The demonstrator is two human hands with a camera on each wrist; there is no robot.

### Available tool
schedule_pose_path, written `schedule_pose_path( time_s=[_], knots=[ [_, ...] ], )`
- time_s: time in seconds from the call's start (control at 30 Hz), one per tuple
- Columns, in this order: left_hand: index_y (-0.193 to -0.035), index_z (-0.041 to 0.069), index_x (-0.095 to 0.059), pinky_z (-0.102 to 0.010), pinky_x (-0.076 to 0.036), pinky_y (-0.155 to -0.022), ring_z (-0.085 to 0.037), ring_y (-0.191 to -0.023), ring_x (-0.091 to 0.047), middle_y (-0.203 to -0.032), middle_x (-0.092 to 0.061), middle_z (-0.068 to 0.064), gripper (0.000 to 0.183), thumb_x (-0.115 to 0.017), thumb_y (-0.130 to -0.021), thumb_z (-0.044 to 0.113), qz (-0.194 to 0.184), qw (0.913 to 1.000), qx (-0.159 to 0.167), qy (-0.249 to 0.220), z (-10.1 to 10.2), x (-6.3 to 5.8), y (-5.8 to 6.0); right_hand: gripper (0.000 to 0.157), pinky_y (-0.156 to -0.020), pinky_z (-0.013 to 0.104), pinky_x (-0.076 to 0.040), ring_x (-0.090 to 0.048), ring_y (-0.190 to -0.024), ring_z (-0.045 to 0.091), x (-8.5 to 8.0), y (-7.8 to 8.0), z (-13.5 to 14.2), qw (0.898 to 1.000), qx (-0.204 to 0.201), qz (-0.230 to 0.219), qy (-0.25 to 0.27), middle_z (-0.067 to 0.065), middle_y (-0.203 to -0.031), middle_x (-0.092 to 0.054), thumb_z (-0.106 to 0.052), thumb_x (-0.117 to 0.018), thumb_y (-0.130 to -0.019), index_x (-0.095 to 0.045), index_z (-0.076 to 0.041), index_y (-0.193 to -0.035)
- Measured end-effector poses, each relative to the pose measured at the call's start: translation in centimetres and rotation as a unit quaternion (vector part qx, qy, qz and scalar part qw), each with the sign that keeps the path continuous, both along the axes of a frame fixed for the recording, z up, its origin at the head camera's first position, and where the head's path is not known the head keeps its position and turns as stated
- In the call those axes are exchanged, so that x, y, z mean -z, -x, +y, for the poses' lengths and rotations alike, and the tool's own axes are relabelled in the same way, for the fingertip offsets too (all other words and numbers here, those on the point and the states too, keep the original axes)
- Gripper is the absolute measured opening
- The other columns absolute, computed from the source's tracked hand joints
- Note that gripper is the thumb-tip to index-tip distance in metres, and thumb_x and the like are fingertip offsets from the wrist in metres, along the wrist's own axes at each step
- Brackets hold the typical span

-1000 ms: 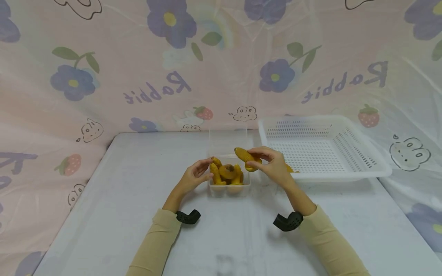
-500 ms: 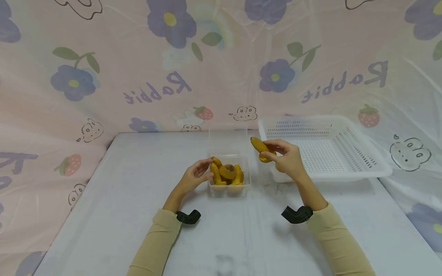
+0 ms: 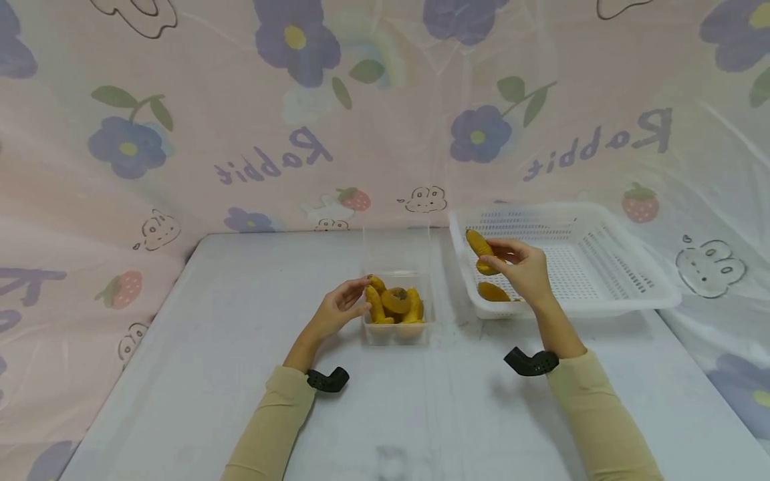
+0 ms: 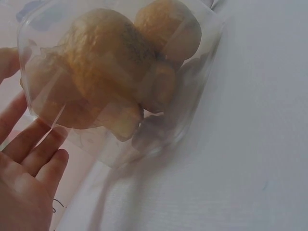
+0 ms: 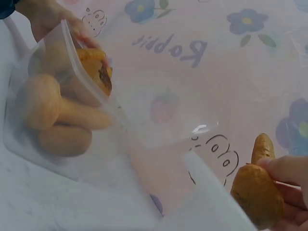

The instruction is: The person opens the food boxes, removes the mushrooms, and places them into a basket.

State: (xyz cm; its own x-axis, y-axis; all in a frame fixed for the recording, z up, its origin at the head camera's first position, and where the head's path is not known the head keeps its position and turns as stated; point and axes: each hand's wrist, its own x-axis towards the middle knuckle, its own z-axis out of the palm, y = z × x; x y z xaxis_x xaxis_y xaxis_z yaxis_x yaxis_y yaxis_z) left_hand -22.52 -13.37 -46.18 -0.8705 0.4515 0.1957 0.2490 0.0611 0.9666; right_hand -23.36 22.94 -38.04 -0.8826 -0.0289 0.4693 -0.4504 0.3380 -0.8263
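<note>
My right hand (image 3: 528, 270) pinches a yellow-brown mushroom (image 3: 479, 242) between thumb and fingers, over the left end of the white basket. In the right wrist view the held mushroom (image 5: 257, 197) shows a rounded cap and a stem. At the middle of the table stands a clear plastic box (image 3: 397, 336), its lid raised at the back, with several similar mushrooms (image 3: 397, 300) inside. My left hand (image 3: 337, 308) rests at the box's left side, thumb and fingers spread apart. In the left wrist view, its fingers (image 4: 41, 147) lie against the box wall, fairly straight.
A white perforated basket (image 3: 601, 306) stands at the back right, to the right of the box. Another mushroom (image 3: 493, 292) lies in its front left corner, beneath my right hand. A printed curtain (image 3: 385, 133) rises behind the white table (image 3: 240, 300).
My right hand has moved right and slightly back with the mushroom, from beside the box to over the basket. My left hand has stayed at the box.
</note>
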Motion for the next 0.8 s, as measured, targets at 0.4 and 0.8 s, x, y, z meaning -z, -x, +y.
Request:
schedule_pose_path(
  time_s=[0.4,0.8],
  knots=[
    [-0.138,-0.005,-0.043,-0.032,-0.031,-0.120,-0.038,-0.144,-0.034,-0.154,-0.035,-0.022,0.053,-0.064,-0.092,0.010,-0.002,1.0000,-0.004,-0.003,-0.1,0.2,-0.1,0.037,-0.068,-0.003,-0.050,-0.055,-0.075,-0.023,0.9,2.0,1.3,0.994,0.040,-0.058,-0.081,0.036,-0.110,-0.066,-0.006,-0.073,-0.084,-0.064,0.011,-0.116],
    [-0.138,-0.005,-0.043,-0.035,-0.031,-0.120,-0.038,-0.145,-0.033,-0.155,-0.034,-0.021,0.053,-0.064,-0.092,0.011,0.002,1.0000,-0.001,0.003,0.1,0.1,0.0,0.038,-0.094,0.038,-0.056,-0.065,-0.109,0.043,1.0,2.3,1.4,0.980,0.087,-0.090,-0.157,0.032,-0.117,-0.065,-0.007,-0.071,-0.086,-0.062,0.012,-0.117]
  ],
)
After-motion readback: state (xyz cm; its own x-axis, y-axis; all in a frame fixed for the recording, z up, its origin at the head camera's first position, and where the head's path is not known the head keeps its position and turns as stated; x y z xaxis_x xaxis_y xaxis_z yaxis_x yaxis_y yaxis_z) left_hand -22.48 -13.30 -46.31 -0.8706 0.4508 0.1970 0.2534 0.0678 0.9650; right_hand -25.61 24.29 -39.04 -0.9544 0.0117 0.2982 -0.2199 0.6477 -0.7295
